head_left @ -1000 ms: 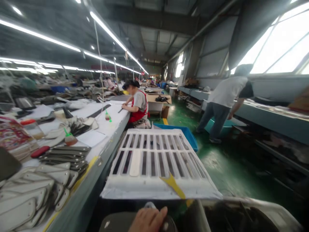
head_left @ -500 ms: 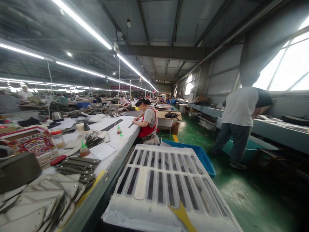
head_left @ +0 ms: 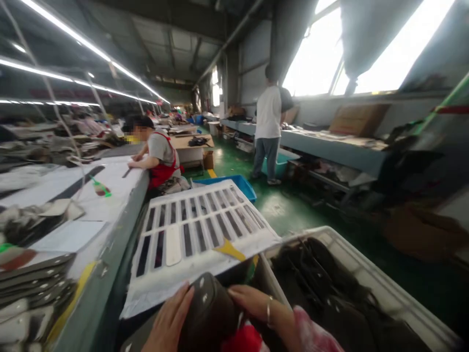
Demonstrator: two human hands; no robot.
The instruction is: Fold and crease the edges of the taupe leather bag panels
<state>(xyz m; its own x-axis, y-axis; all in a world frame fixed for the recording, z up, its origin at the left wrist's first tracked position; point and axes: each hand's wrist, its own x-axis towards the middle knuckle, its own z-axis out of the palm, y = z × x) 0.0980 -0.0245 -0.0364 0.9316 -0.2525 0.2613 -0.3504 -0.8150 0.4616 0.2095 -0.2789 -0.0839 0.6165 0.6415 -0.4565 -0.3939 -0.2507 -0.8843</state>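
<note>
At the bottom of the head view, my left hand (head_left: 171, 320) presses its fingers along the left side of a dark olive pouch-like piece (head_left: 208, 310). My right hand (head_left: 254, 302), with a bangle on the wrist, grips the same piece from the right, its fingertips partly hidden behind it. The piece has a rounded top edge and small shiny metal fittings; its lower part runs out of view. Just beyond my hands is a white slatted rack (head_left: 205, 261) with a pale strip (head_left: 173, 245) and a yellow forked piece (head_left: 230, 249) on it.
On the right stands a white crate (head_left: 333, 232) of dark pieces. A long worktable (head_left: 86, 303) on the left carries stacked olive pieces (head_left: 36, 281) and a green-tipped bottle (head_left: 99, 187). Ahead are a seated co-worker (head_left: 157, 151), a standing person (head_left: 269, 117) and a blue bin (head_left: 244, 188).
My view has turned right and down, bringing the crate into sight. Both my hands, out of view before, now hold the dark olive piece. The standing person is more upright.
</note>
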